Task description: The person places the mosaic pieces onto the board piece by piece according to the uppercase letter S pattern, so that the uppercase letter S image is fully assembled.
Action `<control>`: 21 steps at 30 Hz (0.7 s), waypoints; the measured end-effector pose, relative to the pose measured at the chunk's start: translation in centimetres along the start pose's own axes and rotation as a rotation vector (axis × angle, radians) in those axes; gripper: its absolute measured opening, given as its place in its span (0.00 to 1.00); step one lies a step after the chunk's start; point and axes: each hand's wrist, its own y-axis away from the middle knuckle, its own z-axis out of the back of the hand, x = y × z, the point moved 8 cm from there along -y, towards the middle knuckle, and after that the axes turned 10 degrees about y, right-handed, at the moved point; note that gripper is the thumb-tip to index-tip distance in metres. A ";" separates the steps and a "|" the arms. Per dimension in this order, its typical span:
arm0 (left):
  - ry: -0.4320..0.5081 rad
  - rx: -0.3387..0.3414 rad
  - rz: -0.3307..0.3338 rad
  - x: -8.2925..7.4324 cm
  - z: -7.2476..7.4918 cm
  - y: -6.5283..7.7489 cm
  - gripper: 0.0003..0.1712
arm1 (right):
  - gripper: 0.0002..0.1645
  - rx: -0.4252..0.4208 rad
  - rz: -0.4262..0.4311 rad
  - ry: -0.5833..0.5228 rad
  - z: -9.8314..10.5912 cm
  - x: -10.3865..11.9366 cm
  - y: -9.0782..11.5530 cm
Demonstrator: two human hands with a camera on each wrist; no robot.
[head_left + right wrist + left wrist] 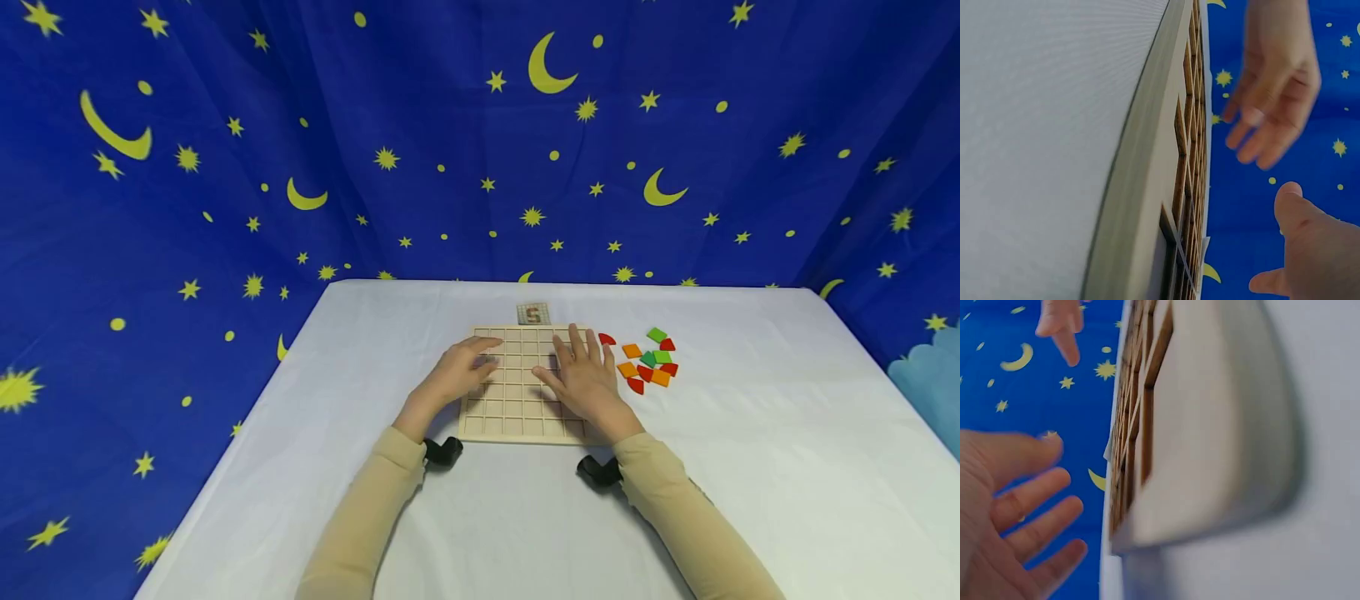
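A square wooden grid board [523, 408] lies flat on the white table, its cells bare where they show. Over its left edge hovers my left hand [455, 371], fingers spread and pointing inward, holding nothing. My right hand [588, 382] is above the board's right side with fingers fanned out and thumb toward the middle, also holding nothing. The left wrist view shows the left hand [1016, 512] with fingers apart beside the board's raised rim [1204, 425]. In the right wrist view, the right thumb [1300, 215] extends near the board, and the left hand [1279, 87] appears beyond.
Right of the board lie several small flat pieces: red quarter-rounds [636, 386], orange squares [660, 378] and green pieces [657, 335]. Behind the board sits a small patterned card [533, 313]. A blue star-and-moon curtain [450, 125] hangs behind the white table [750, 417].
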 end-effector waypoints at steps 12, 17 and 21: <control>0.286 -0.086 0.060 4.5 0.3 2.2 0.21 | 0.43 -0.113 0.115 -0.131 1.2 0.4 -0.2; 0.287 -0.089 0.051 4.7 0.3 2.2 0.21 | 0.41 -0.159 0.147 -0.270 2.9 -0.8 -0.3; 0.266 -0.088 0.042 4.7 0.3 2.2 0.20 | 0.40 -0.186 0.110 -0.407 4.2 -3.5 -0.1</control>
